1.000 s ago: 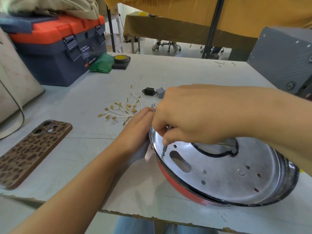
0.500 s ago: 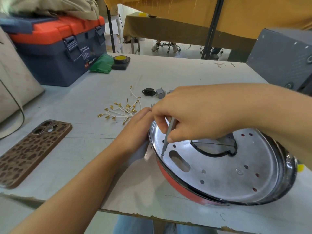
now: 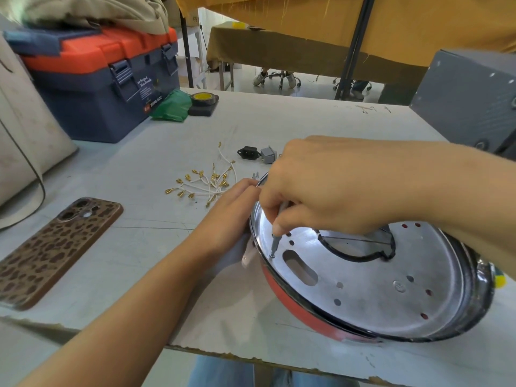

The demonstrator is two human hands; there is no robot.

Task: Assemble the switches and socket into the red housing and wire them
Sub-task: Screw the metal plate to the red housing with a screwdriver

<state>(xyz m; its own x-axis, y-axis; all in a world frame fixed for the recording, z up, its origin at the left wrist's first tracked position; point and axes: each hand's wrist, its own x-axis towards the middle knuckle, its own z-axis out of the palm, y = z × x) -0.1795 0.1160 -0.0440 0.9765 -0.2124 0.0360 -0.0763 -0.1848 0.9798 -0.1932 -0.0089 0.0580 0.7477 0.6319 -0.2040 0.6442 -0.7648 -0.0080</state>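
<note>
The right hand [image 3: 329,188] pinches a slim screwdriver [image 3: 277,236] whose tip now sits on a screw [image 3: 272,256] in the metal plate of the red housing [image 3: 301,311]; half a second ago the shaft leaned more and showed further below the fingers, so the hand has slid down it, probably to turn the screw. The left hand [image 3: 231,216] curls around the housing's rim, bracing it tilted on the table [image 3: 139,247], while the black socket [image 3: 248,152], 1 grey switch [image 3: 268,154] and the terminal-tipped wires [image 3: 206,182] lie uninstalled beyond it.

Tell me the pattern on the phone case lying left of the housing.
Brown leopard-style spots on the phone case, clearest in the head view.
</note>
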